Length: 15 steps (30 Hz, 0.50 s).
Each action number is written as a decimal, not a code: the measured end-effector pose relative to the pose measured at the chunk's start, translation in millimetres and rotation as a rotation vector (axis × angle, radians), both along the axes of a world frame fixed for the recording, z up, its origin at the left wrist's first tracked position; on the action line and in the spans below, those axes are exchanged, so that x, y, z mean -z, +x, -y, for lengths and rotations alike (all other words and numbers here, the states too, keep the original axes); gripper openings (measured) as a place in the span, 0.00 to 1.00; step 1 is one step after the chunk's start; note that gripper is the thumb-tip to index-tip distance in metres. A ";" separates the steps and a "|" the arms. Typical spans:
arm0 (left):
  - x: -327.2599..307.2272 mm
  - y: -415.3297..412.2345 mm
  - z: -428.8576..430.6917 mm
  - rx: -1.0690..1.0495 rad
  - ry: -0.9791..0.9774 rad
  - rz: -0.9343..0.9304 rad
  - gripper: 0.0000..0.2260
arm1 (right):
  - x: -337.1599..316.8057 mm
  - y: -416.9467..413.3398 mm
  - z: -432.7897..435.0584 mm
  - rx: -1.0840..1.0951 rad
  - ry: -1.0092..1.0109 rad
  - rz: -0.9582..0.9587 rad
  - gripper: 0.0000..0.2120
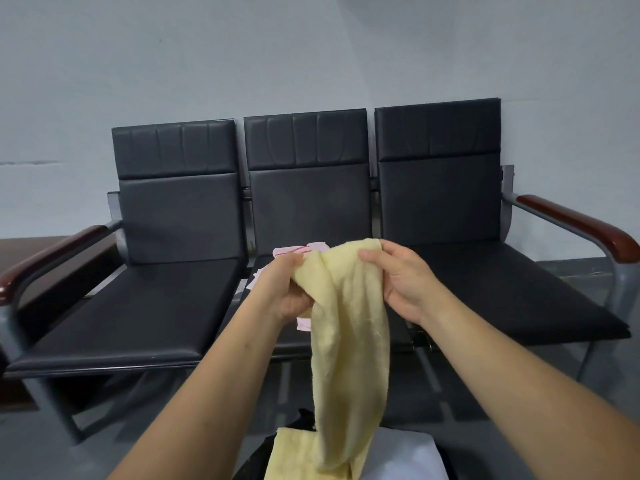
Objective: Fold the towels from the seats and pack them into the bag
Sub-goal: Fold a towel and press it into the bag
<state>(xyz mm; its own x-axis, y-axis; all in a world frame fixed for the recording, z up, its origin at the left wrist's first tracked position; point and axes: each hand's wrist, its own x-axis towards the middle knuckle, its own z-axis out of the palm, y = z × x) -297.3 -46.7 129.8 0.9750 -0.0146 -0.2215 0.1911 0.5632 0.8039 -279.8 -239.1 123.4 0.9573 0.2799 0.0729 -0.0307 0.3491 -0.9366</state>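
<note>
A pale yellow towel [349, 341] hangs in front of me, bunched at the top and trailing down to the bottom edge of the view. My left hand [289, 289] grips its upper left part. My right hand [398, 278] pinches its top right edge. Behind the hands a pink towel [298, 251] lies on the middle seat [263, 341] of a black three-seat bench, mostly hidden by my hands and the yellow towel. At the bottom, below the towel's lower end, something dark [304, 419] shows; I cannot tell whether it is the bag.
The bench's left seat [138, 313] and right seat [512, 292] hold nothing. Wooden armrests [581, 223] stand at both ends. A grey wall rises behind. White cloth [405, 455] shows at the bottom right.
</note>
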 end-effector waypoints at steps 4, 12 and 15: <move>7.2 -13.9 5.8 0.138 0.146 0.106 0.28 | -14.2 3.4 -5.9 0.086 0.098 -0.024 0.08; 44.8 -17.8 3.7 0.059 0.644 0.211 0.06 | -32.8 12.6 7.3 0.206 0.006 -0.056 0.08; 34.6 -20.1 10.8 0.003 0.318 0.093 0.08 | -27.6 23.0 12.0 0.225 -0.097 -0.165 0.10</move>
<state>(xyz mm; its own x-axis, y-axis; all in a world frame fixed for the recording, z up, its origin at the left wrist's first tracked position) -317.4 -57.5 95.2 0.9914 0.0376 -0.1253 0.1098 0.2810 0.9534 -256.8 -251.1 151.0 0.9928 0.0577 -0.1052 -0.1170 0.2736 -0.9547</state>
